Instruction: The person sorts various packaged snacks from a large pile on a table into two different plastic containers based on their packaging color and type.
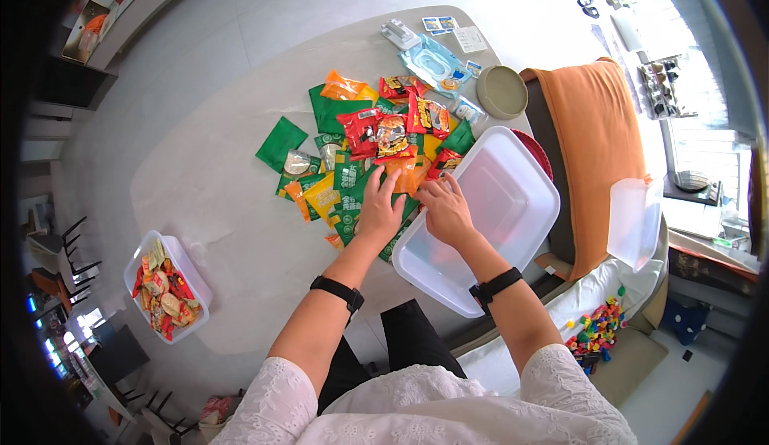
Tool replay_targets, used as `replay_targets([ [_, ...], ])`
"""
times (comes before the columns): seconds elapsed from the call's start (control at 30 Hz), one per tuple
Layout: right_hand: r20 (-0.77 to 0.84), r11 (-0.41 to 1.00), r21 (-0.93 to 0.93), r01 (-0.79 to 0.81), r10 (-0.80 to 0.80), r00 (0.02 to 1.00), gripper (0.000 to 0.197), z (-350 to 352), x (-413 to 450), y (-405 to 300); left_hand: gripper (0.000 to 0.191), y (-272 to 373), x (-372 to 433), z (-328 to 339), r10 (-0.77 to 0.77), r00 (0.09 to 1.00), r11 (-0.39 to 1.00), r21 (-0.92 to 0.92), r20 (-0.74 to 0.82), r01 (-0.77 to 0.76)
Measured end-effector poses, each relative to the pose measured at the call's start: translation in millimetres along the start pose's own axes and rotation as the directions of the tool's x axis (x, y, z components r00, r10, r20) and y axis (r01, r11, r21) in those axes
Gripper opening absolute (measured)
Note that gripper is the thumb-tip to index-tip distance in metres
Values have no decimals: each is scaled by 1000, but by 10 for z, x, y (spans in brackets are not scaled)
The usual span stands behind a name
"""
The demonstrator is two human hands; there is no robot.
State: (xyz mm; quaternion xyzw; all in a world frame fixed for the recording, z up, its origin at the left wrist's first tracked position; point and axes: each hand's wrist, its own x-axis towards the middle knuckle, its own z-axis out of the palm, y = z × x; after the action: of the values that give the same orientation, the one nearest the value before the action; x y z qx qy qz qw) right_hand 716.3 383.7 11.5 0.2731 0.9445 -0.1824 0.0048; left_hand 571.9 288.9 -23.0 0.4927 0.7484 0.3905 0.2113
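Observation:
A pile of snack packets lies on the table before me. Green packets [341, 113] bearing writing, yellow packets [323, 195] and red packets [392, 135] overlap there. My left hand [381, 209] is over the near part of the pile, fingers spread, its fingertips at an orange packet [401, 171]. Close by on the right, my right hand [446, 209] has bent fingers at the pile's edge; whether they grip a packet is hidden. A translucent white plastic tub [510, 204] lies beside the pile, partly under my right forearm.
A smaller white tub [202, 292] full of wrapped snacks stands at the table's left. Beyond the pile are a blue wipes pack [434, 63], a small bottle [467, 110] and a round beige bowl [502, 92]. An orange cloth [595, 144] drapes the seat at right.

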Motion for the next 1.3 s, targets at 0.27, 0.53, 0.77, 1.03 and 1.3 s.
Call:
replay_targets([
  [0.27, 105, 787, -522, -328, 441, 891, 16, 159, 797, 81, 59, 23, 106, 53, -191, 970, 969, 188, 149, 162],
  [0.53, 247, 817, -468, -336, 486, 838, 15, 458, 874, 270, 48, -142, -92, 37, -129, 987, 988, 94, 94, 121],
  [0.77, 95, 963, -172, -206, 224, 970, 14, 224, 650, -27, 48, -102, -25, 150, -243, 969, 970, 13, -42, 244],
  [1.03, 14, 987, 113, -110, 109, 994, 25, -49, 433, -243, 59, -320, -170, -21, -633, 771, 645, -506, 67, 573],
  [1.3, 484, -39, 817, -575, 587, 648, 28, 147, 131, -372, 56, -339, -967, -368, -752, 658, 404, -767, 33, 499],
])
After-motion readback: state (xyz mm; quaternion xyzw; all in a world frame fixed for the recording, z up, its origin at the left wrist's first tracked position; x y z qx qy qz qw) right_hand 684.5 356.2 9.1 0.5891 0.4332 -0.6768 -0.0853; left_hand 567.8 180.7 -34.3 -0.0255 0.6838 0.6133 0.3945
